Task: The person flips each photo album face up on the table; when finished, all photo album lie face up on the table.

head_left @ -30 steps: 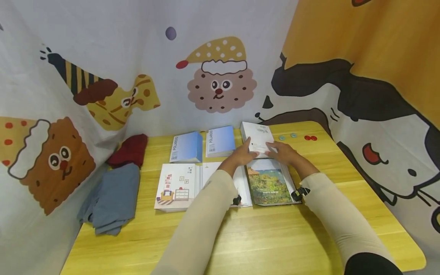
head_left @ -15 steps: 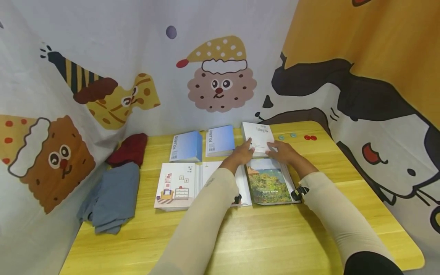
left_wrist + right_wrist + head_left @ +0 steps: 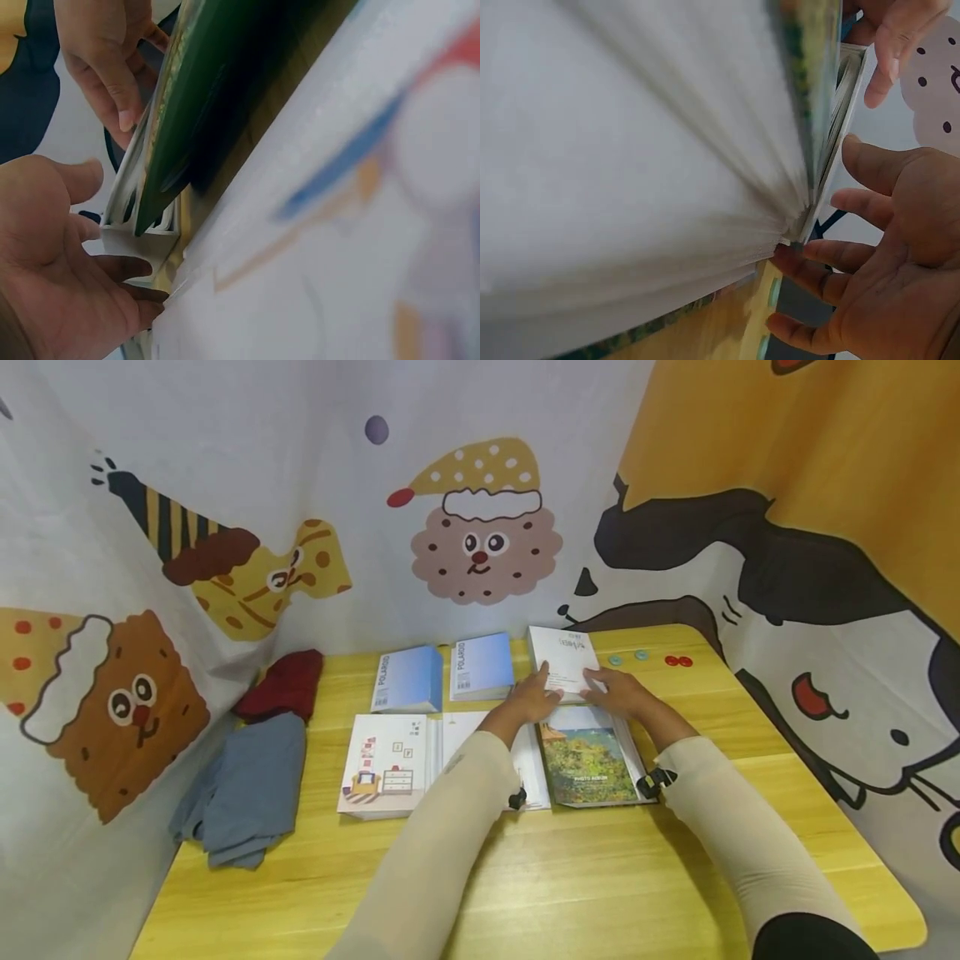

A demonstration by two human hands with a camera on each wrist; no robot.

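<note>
A thick white photo album (image 3: 564,652) with dark lettering lies at the table's back right. My left hand (image 3: 534,697) holds its left side, the thumb at the cover's edge. Opposite it, my right hand (image 3: 618,693) holds the right side, thumb over the cover and fingers down along the edge. Just in front of it lies a photo album with a painted garden cover (image 3: 588,764). In the right wrist view, that album's white pages (image 3: 630,150) fan out close to the camera. A middle white album (image 3: 532,777) is mostly hidden beneath my left forearm.
Two blue albums marked POLAROID, one left (image 3: 405,677) and one right (image 3: 482,664), stand in the back row. A white album with a room drawing (image 3: 386,760) lies front left. Folded grey-blue cloth (image 3: 251,785), dark red cloth (image 3: 285,685) and small red discs (image 3: 678,661) flank the albums.
</note>
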